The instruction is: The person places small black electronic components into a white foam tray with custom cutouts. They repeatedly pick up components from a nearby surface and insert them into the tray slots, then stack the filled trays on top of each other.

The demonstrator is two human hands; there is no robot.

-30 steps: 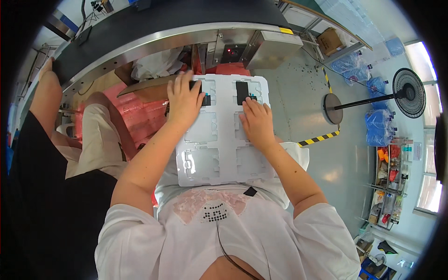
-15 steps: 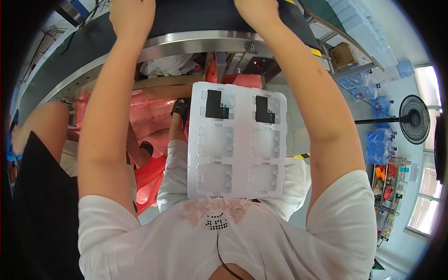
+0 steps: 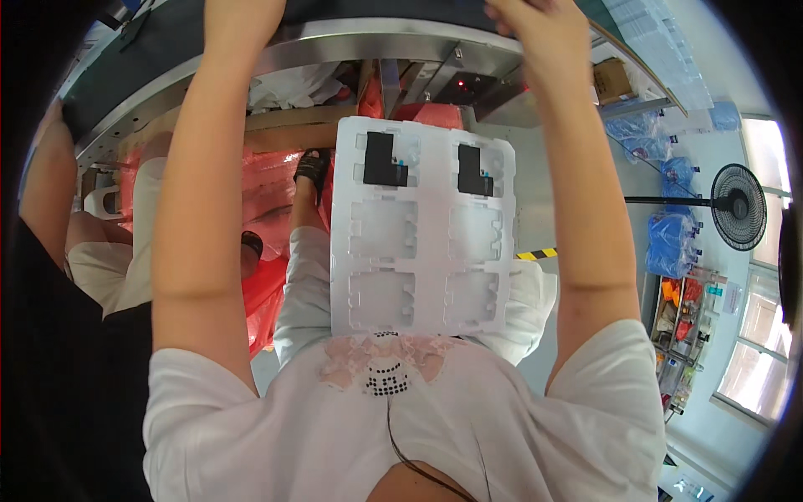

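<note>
My left hand (image 3: pixel 242 21) reaches over the black conveyor belt (image 3: pixel 376 12) at the top edge; its fingers are cut off by the picture. My right hand (image 3: pixel 548 25) is farther right, over the belt's near rim. Its fingers are bent, but blur and the picture's edge hide what they hold, if anything. A white plastic tray (image 3: pixel 433 226) with several moulded pockets rests on my lap between my forearms, touched by neither hand. Its two far pockets each hold a black L-shaped flat piece, one at the left (image 3: pixel 381 161) and one at the right (image 3: pixel 472 171).
A metal rail (image 3: pixel 360 35) edges the belt. Below it are red plastic wrap (image 3: pixel 272 192) and a control box (image 3: pixel 468 85) with a red light. Another person's arm (image 3: pixel 52 176) is at the left. A fan (image 3: pixel 738 207) and blue-wrapped bottles (image 3: pixel 669 243) stand at the right.
My right hand has moved right and nearer, and its fingers have come partly into view. My left hand stays over the belt. The other person's arm has reached to the belt's edge.
</note>
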